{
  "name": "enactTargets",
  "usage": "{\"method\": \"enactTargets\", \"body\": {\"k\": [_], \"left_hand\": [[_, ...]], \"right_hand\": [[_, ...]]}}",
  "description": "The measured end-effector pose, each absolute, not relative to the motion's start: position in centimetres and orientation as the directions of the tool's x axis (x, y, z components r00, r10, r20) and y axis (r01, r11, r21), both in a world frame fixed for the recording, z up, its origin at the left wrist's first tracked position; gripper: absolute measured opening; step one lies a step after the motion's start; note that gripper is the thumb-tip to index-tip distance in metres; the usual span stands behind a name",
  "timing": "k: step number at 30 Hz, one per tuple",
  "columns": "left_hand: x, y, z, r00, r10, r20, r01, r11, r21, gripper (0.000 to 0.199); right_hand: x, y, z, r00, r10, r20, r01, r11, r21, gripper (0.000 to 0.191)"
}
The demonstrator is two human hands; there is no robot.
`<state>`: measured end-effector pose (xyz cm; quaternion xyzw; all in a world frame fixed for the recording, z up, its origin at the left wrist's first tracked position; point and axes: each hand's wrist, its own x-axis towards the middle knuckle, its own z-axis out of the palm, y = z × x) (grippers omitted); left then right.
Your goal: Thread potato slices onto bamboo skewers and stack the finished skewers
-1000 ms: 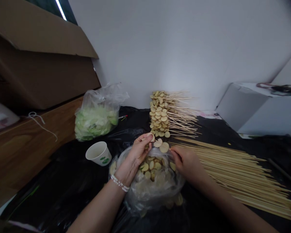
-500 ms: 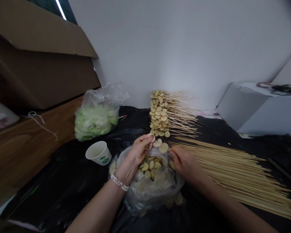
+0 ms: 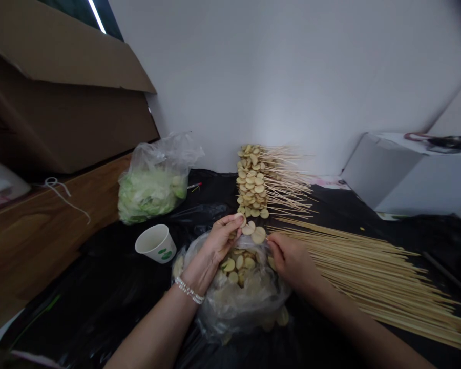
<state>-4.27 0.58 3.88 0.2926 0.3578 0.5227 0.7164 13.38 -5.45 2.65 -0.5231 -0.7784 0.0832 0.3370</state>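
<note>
left hand (image 3: 223, 238): pinching potato slice (image 3: 241, 220) at fingertips | right hand (image 3: 290, 261): fingers curled, grip unclear, just beside loose slices (image 3: 258, 235) | plastic bag (image 3: 238, 302) of slices under both hands | loose skewers (image 3: 369, 277) right

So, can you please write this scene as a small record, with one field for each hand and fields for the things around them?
Left hand: pinches a potato slice
Right hand: nearest to a second potato slice
Below hands: plastic bag of slices
Right side: loose skewers
Ahead: loaded skewers
Left side: paper cup, bag of lettuce
</note>
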Motion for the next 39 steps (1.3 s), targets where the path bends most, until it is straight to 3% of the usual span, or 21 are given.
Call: {"method": "enactTargets", "body": {"k": [6,12,19,23,30,39], "left_hand": [[-4.2,0.5,4.0,0.203,0.956,-0.214,-0.526,0.290,0.799,0.011],[-4.1,0.4,4.1,0.192,0.958,-0.212,-0.532,0.283,0.798,0.018],[-4.1,0.2,4.0,0.184,0.962,-0.203,-0.505,0.270,0.820,0.013],[-4.1,0.6,3.4,0.189,0.969,-0.160,-0.471,0.233,0.851,0.011],[-3.8,1.0,3.2,0.113,0.972,-0.205,-0.508,0.233,0.829,0.017],[-4.4,1.0,3.5,0.006,0.973,-0.231,-0.589,0.190,0.786,0.010]], "right_hand": [[13.3,-5.5,2.6,-0.220,0.884,0.413,0.758,0.421,-0.498,0.024],[13.2,-5.4,2.6,-0.210,0.873,0.440,0.763,0.428,-0.484,0.025],[13.0,-5.4,2.5,-0.245,0.849,0.468,0.807,0.446,-0.387,0.025],[13.1,-5.2,2.2,-0.224,0.865,0.448,0.787,0.432,-0.441,0.024],[13.5,-4.8,2.7,-0.240,0.868,0.435,0.777,0.441,-0.450,0.025],[17.3,-3.3,4.5,-0.249,0.852,0.461,0.825,0.436,-0.361,0.021]]}}
